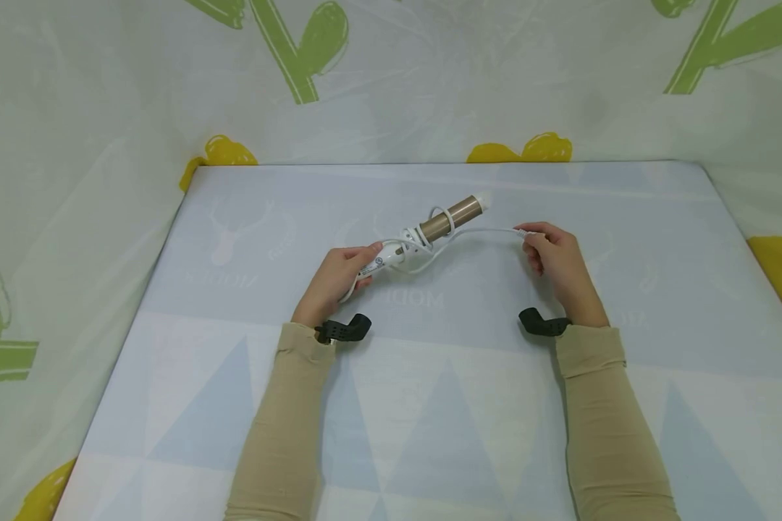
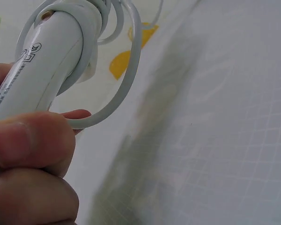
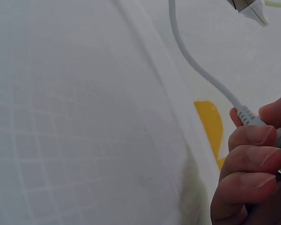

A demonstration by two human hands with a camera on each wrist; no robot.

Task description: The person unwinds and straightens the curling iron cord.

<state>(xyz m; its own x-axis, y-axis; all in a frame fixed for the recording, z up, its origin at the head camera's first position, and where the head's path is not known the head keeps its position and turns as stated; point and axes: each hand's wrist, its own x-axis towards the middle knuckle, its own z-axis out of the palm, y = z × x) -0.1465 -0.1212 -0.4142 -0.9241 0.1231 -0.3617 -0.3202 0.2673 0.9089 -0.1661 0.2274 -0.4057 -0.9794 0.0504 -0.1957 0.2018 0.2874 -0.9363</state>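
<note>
1. Two tan sleeves [image 1: 280, 434] reach in from the near edge, their cuffs turned back at the wrists.
2. One black camera [image 1: 347, 329] sits at each wrist, on the inner side, just past the cuff.
3. Left hand [image 1: 335, 278] grips the white handle [image 2: 49, 58] of a wand [image 1: 436, 227], thumb on top and fingers curled beneath. Small dark print runs along the handle beyond the thumb.
4. Right hand [image 1: 563, 268] pinches the ribbed end [image 3: 246, 116] of a white cord [image 1: 476, 231] between thumb and fingertips, the other fingers curled in; what lies deeper in this grasp is mostly hidden.
5. Between the hands and nearer the left, the wand slants away to the right over the middle of the table [image 1: 267, 289]. Its barrel [image 1: 465, 210] is gold-brown, its tip [image 1: 484, 202] white.
6. Several turns of cord wrap the wand, and one loop hangs beside the left fingers; from there a loose arc runs across to the right hand.
7. Pale blue and white, the table cover bears triangles nearby and a faint deer's head farther off.
8. White walls [image 1: 417, 87] with green and yellow prints rise beyond.
</note>
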